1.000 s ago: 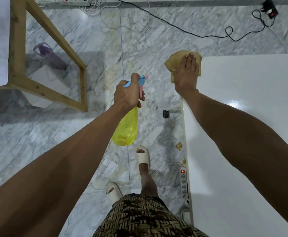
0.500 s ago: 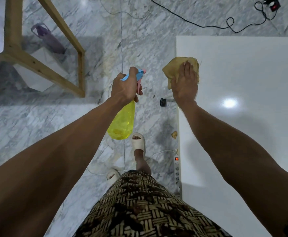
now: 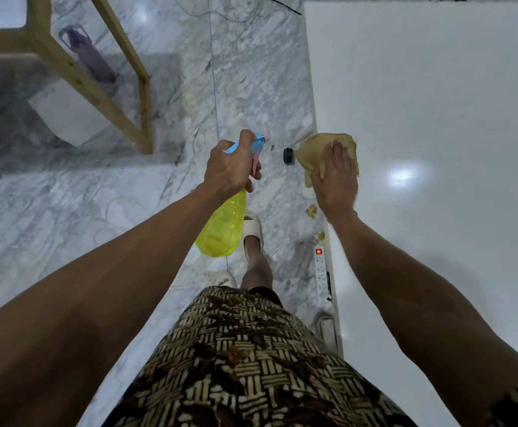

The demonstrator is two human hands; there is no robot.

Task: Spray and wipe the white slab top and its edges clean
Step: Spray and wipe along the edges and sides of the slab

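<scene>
While the marble floor [image 3: 66, 217] spreads out on the left, a wooden frame [image 3: 76, 75] stands on it with a purple umbrella [image 3: 91, 57] and a white box [image 3: 69, 115] beneath. A power strip [image 3: 320, 269] with a lit red switch lies on the floor just beside the slab [image 3: 436, 103] — its left edge runs up the picture, and a small black knob [image 3: 288, 155] shows near that edge. The right hand [image 3: 336, 180] lies flat, fingers straight and together, pressing a tan cloth [image 3: 316, 149] onto the slab's left edge. The left hand [image 3: 230, 167] is curled tight round the neck of a yellow bottle [image 3: 223, 229] — held over the floor, apart from the slab, its blue nozzle [image 3: 259, 140] pointing toward the cloth.
</scene>
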